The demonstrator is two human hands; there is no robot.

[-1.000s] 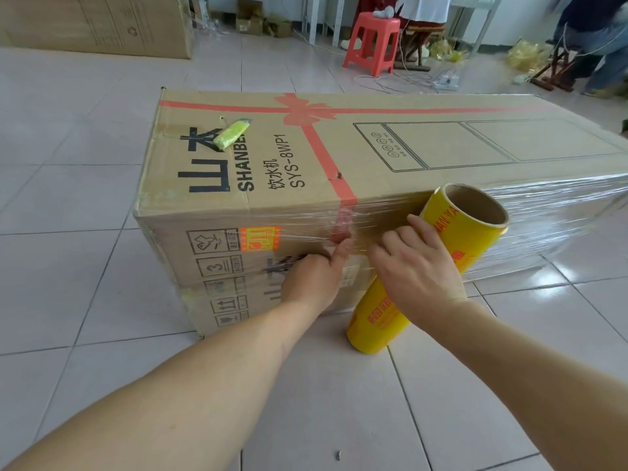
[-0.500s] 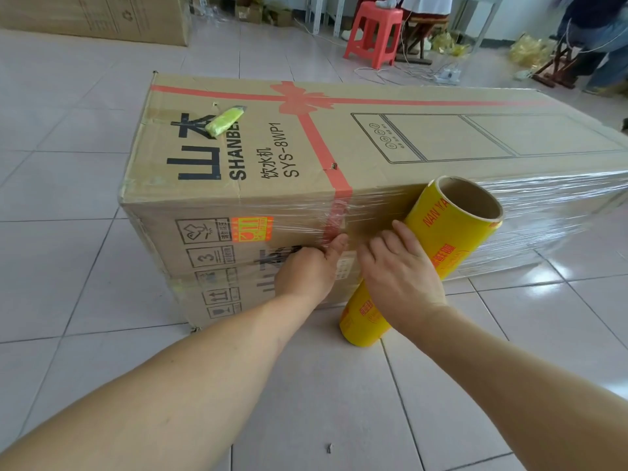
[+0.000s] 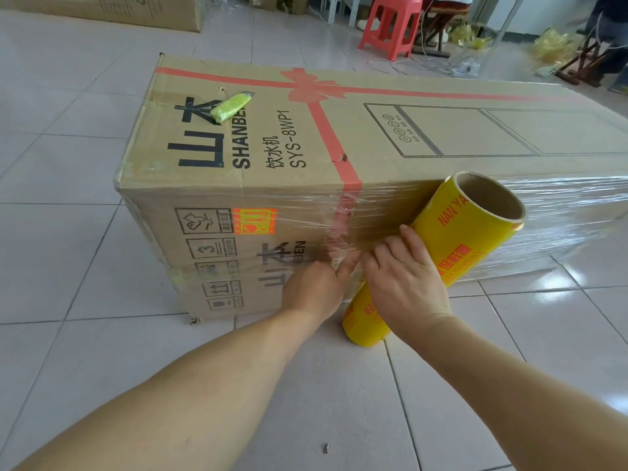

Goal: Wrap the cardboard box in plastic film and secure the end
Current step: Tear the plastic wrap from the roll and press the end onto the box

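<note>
A long cardboard box [image 3: 390, 137] lies on its side on the tiled floor. Clear plastic film [image 3: 560, 226] covers its near face from the red printed ribbon to the right end. A yellow roll of film [image 3: 452, 246] leans tilted against that face, its lower end on the floor. My left hand [image 3: 316, 287] presses on the crumpled film edge at the box's side, thumb up against it. My right hand [image 3: 404, 283] rests on the roll, fingers curled over it toward the film edge. A yellow-green utility knife [image 3: 231, 107] lies on top of the box.
A red plastic stool [image 3: 390, 25] stands behind the box, with cables and a power strip [image 3: 465, 68] on the floor beside it. Another large carton [image 3: 112, 10] lies at the back left. A person's legs [image 3: 611, 32] and yellow plastic scraps show at the back right.
The view has shifted slightly. Both hands stay at the film edge and the roll; the left thumb has slid a little along the film.
</note>
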